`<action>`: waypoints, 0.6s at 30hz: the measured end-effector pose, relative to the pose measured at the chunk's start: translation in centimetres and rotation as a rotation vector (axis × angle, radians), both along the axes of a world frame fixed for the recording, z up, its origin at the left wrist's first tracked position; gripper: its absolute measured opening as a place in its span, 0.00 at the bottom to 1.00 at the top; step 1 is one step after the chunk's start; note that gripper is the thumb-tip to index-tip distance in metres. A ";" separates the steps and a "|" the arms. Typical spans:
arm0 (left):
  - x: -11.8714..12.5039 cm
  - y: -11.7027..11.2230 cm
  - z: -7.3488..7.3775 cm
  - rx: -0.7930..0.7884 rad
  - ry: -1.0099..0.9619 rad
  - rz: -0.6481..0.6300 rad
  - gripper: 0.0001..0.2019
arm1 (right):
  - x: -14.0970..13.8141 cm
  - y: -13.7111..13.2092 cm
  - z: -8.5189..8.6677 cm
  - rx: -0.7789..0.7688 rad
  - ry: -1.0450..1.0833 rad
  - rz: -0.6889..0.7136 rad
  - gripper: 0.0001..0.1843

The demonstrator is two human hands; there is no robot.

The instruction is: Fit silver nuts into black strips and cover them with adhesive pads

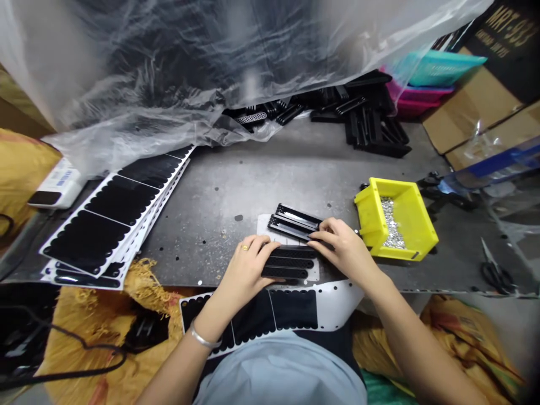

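My left hand (245,266), with a ring and a wrist bangle, has its fingers curled over the left ends of the black slotted plastic bars (291,262) lying side by side at the table's front. Just behind them lie two black channel-shaped plastic bars (294,221), slanted, with pale strips inside. My right hand (343,247) pinches the right end of the nearer channel bar between thumb and fingers. A white sheet (264,224) shows beneath these parts. Across my lap rests a backing sheet (337,304) bearing black scalloped strips.
A yellow bin (415,225) of small metal pieces stands at right, with scissors (495,273) beyond. Sheets of black strips (105,219) and a white device (59,185) are at left. Clear plastic (169,73) and piled black parts (371,124) occupy the back.
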State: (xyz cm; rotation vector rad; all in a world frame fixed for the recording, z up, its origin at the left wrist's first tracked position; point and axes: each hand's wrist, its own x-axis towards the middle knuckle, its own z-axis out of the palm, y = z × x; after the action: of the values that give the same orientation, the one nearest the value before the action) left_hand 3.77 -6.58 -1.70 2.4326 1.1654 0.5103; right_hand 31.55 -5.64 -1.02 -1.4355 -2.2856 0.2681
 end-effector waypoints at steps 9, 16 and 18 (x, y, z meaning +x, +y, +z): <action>0.9 -0.4 -0.8 0.056 -0.064 0.173 0.50 | 0.0 0.4 0.1 0.106 -0.030 0.133 0.08; 1.3 0.5 -1.0 -0.032 -0.083 -0.026 0.59 | 0.5 1.8 0.3 0.095 -0.032 0.311 0.08; 1.5 0.6 -1.0 -0.028 -0.095 -0.034 0.59 | 0.6 2.2 0.1 0.085 -0.050 0.339 0.09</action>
State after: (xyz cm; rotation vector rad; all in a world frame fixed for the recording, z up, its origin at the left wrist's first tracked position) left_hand 5.22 -5.98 -2.73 2.3731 1.0834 0.5879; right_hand 32.17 -3.49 -0.90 -1.0198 -2.5428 0.2341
